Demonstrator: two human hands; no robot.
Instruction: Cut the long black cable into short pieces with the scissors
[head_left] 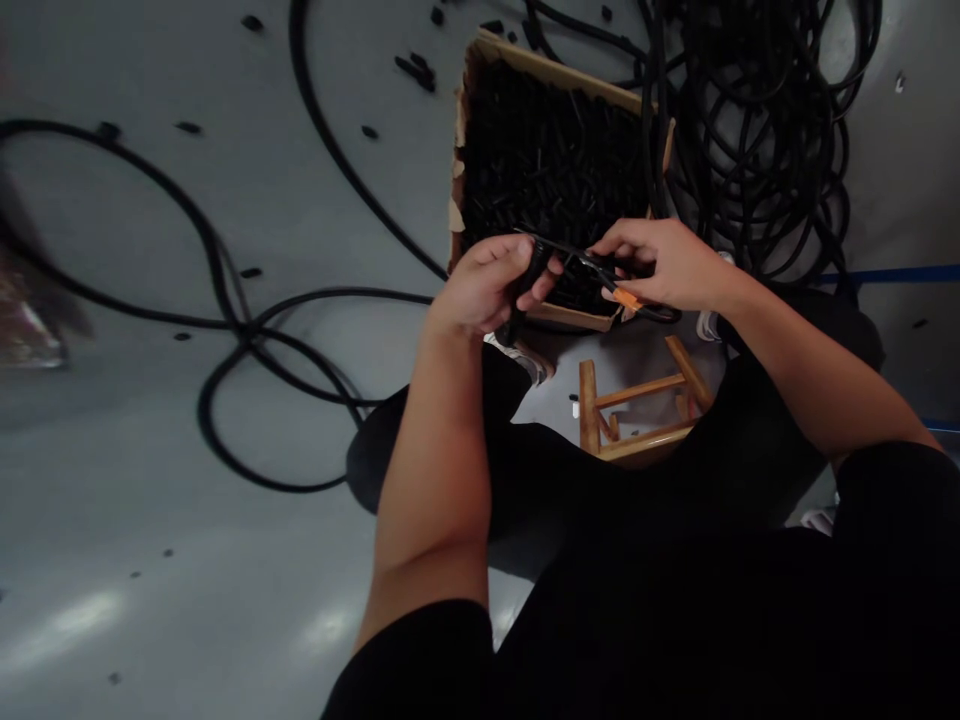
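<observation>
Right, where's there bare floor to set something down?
Floor below the cable loops, left of the left arm, is mostly bare, barring tiny scraps. Crowded: around the box of black pieces and the tangled cable pile.

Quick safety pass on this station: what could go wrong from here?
1. Cut: the scissors in the right hand sit close to the left hand gripping the tube; a slip might nick its thumb.
2. Trip: hose loops loosely across the floor and could catch a foot.
3. Spill: a knock to the box could scatter its black pieces.
</observation>
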